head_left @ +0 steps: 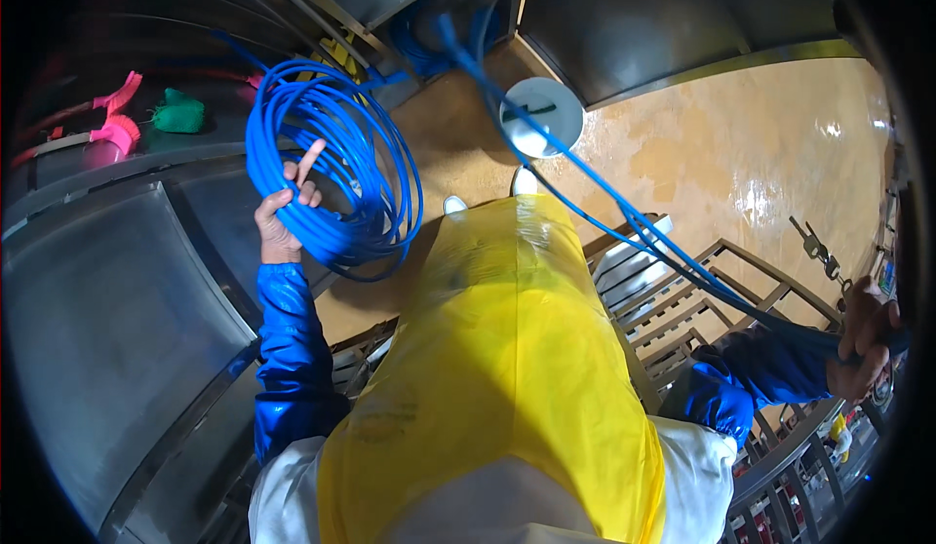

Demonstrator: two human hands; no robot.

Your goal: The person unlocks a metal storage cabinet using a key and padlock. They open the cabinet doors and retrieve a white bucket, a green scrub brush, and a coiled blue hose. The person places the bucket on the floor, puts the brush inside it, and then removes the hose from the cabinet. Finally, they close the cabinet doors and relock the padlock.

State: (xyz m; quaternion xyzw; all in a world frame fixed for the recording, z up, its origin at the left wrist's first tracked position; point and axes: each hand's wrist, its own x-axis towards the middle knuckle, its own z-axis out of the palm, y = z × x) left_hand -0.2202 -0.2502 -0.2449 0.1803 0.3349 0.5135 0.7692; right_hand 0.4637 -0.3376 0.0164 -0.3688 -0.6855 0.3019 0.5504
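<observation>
A coil of thin blue hose (375, 169) hangs in several loops from my left hand (283, 214). My thumb and palm wrap round the bundle, while one finger sticks out over the loops. Far to the right, my right hand (860, 341) is closed round more blue hose strands (639, 227). These run from the upper middle down across to the right, over a metal frame. A bunch of keys (822, 256) shows just beyond my right hand; what it hangs from, I cannot tell. Shadow partly hides the right hand's fingers.
On the steel counter (117, 261) at left lie pink brushes (117, 135) and a green scouring cloth (178, 112). A white bucket (564, 139) stands on the wet tan floor (673, 169) near my white boots. Metal racks (707, 295) are at my right.
</observation>
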